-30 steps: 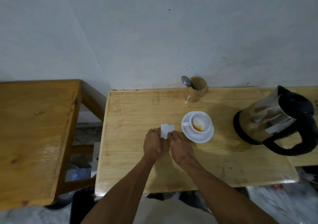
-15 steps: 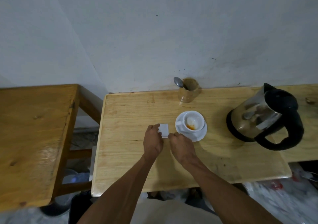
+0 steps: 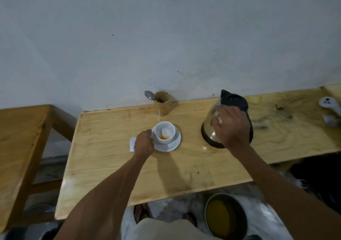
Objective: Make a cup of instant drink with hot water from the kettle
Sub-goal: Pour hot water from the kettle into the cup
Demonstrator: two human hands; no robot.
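A white cup [image 3: 164, 131] with orange powder at its bottom stands on a white saucer [image 3: 174, 144] on the wooden table [image 3: 110, 158]. My left hand [image 3: 144, 144] is at the cup's left side, its fingers closed around the handle. A white sachet [image 3: 132, 143] lies flat on the table just left of that hand. To the right stands the steel kettle [image 3: 209, 127] with its black lid [image 3: 233, 100]. My right hand [image 3: 230, 129] is closed over the kettle's handle, which it hides.
A wooden holder [image 3: 164, 104] with a spoon [image 3: 149, 94] stands by the wall behind the cup. A second wooden table [image 3: 22, 138] is at the left. A white device [image 3: 329, 104] lies far right. A pan of yellow liquid [image 3: 225, 215] sits on the floor.
Both hands have let go of the sachet, which now lies on the table. My left hand moved right to the cup's handle. My right hand moved right onto the kettle.
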